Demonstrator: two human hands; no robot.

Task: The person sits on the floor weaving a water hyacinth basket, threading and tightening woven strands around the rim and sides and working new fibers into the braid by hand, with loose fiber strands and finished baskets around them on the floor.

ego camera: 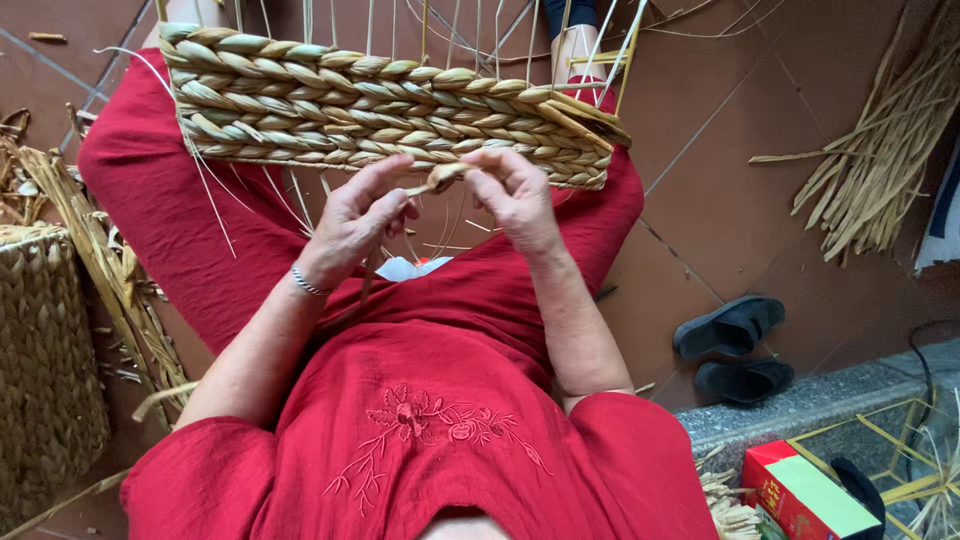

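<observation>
Straw-coloured fibre fills the frame from edge to edge. At the far left sits a finished woven basket, with loose dried stalks leaning beside it. Left of centre, my left hand, a thin bracelet at its wrist, is closed in a pinch on the twisted strand, thumb and forefinger meeting at its near side. In the upper middle of the frame the half-made basket rests across my red-clad lap, its braided wall turned toward me and bare upright stakes rising past the top edge. The strand lies just below that wall's lower row, between my two hands and touching both. Right of centre, my right hand is likewise closed on the strand, fingertips curled over its far side.

To do this twist well, I judge that both pinches should stay close together so the fibre cannot unwind between them, and that the strand should be kept tight against the last braided row before it is tucked; slack here would leave a gap in the wall.

Farther right, on the tiled floor, lie a pair of dark sandals, a bundle of raw reeds at the upper right, and a red and green box at the lower right.
</observation>
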